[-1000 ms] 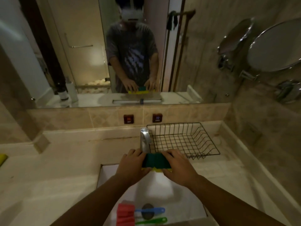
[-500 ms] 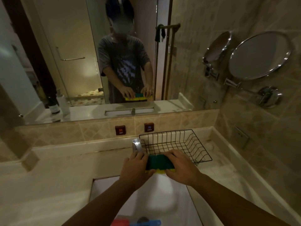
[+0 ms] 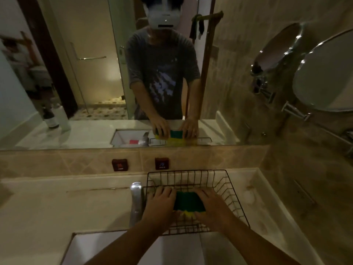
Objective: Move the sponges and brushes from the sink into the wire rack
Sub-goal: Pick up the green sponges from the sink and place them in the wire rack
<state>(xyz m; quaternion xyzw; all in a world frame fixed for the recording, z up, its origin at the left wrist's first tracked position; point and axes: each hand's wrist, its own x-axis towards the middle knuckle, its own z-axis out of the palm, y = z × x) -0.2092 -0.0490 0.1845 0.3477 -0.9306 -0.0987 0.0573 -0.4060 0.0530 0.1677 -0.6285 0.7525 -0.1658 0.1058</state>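
A green-topped sponge [image 3: 188, 201] with a yellow underside is held between both hands inside the black wire rack [image 3: 228, 185]. My left hand [image 3: 159, 206] grips its left end and my right hand [image 3: 213, 207] grips its right end. The sponge sits low over the rack's floor; whether it touches the wires is hidden by my fingers. The white sink [image 3: 172, 249] lies below the rack, mostly covered by my forearms. The other sponges and brushes are out of view.
A chrome tap [image 3: 136, 199] stands just left of the rack. Two dark wall buttons [image 3: 120, 164] sit above it under the big mirror. A round swing-arm mirror [image 3: 324, 73] juts from the right wall. Pale stone counter [image 3: 57, 207] spreads to the left.
Both hands carried the sponge forward from over the sink's edge into the rack. The view tilted up, so the pink sponge and brushes in the sink dropped out of sight.
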